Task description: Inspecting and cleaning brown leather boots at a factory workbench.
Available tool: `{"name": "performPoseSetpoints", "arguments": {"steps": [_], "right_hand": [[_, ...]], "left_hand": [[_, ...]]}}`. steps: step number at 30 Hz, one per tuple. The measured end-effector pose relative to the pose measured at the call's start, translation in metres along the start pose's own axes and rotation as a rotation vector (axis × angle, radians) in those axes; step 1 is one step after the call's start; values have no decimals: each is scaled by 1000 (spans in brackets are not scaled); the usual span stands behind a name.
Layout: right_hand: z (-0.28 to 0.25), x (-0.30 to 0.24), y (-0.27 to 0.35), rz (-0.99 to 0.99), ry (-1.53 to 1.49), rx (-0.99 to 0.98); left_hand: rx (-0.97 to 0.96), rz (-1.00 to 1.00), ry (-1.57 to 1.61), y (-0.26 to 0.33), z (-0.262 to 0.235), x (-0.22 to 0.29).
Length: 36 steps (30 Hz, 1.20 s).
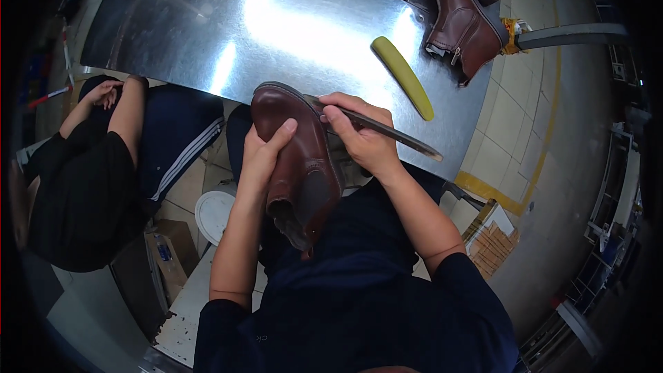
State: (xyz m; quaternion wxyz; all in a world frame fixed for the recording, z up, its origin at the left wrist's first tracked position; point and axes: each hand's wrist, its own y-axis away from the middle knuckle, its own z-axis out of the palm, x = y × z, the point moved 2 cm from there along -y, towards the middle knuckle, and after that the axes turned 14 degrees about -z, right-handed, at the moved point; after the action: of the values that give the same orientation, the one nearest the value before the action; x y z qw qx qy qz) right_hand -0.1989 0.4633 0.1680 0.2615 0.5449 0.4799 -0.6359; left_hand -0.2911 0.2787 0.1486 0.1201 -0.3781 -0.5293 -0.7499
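Note:
A brown leather ankle boot is in front of me at the table's near edge, toe pointing away and its opening toward my body. My left hand is closed round its side, thumb on the upper. Between the fingers of my right hand is a long, flat, dark stick-like tool. One end of it meets the boot's sole edge near the toe; the lighter-tipped end sticks out to the right. Whether that hidden end has bristles or a blade I cannot tell.
A yellow-green rounded bar lies on the shiny metal table. More brown boots stand at the far right, beside a grey bar with a yellow wrapping. On the left sits another person. A white round lid is below the table.

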Motion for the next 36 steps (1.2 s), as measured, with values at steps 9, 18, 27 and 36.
{"name": "performPoseSetpoints", "arguments": {"steps": [9, 18, 27, 36], "right_hand": [[3, 0, -14, -257, 83, -102], [2, -2, -23, -398, 228, -208], [-18, -20, 24, -263, 332, -104], [0, -9, -6, -525, 426, -188]], "left_hand": [[6, 0, 3, 3, 1, -2], [18, -11, -6, -6, -4, 5], [59, 129, -58, -16, 11, -34], [107, 128, -194, -20, 9, -24]]}}
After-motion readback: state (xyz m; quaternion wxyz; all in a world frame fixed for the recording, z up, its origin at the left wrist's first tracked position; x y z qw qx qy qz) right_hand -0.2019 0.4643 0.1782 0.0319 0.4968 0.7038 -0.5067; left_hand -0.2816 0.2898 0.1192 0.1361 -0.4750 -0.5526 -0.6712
